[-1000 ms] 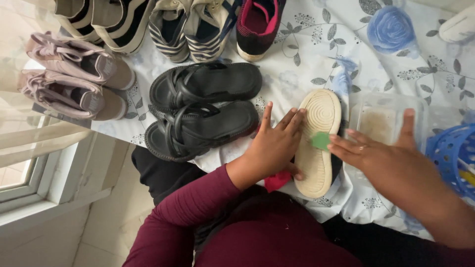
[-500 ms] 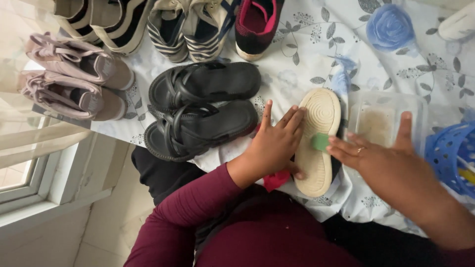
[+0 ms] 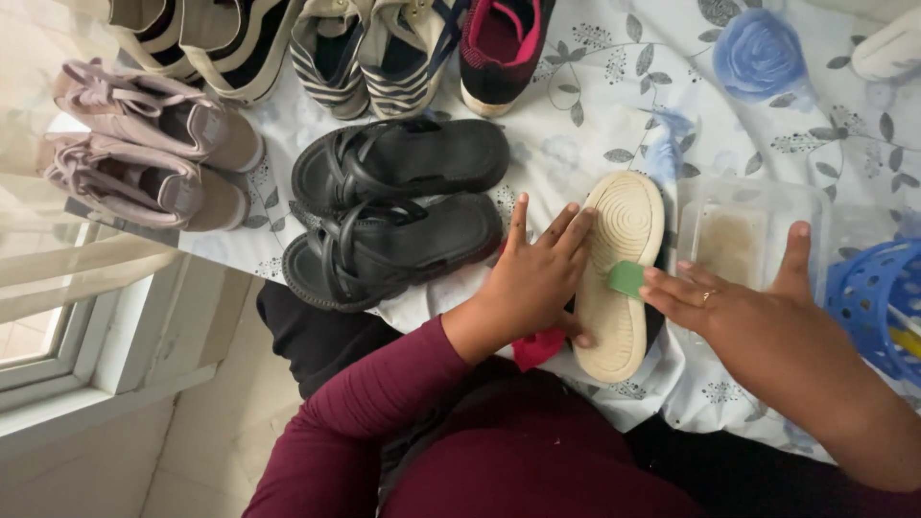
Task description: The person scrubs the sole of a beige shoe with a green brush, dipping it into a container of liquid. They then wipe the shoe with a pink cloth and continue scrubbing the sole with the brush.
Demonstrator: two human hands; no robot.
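1. Soft, even daylight fills the scene, coming from the window [image 3: 38, 326] at the lower left.
2. That side washes out: the pale frame and sill glare almost white.
3. Shadows are faint; a gentle one sits beneath the left hand [image 3: 532, 278] and along the black sandals [image 3: 393, 216].
4. Focus is fairly sharp at the centre, and the sole's ridges read clearly.
5. The maroon sleeve [image 3: 384, 412] close to the lens looks soft.
6. Edges bend slightly, a wide-lens stretch.
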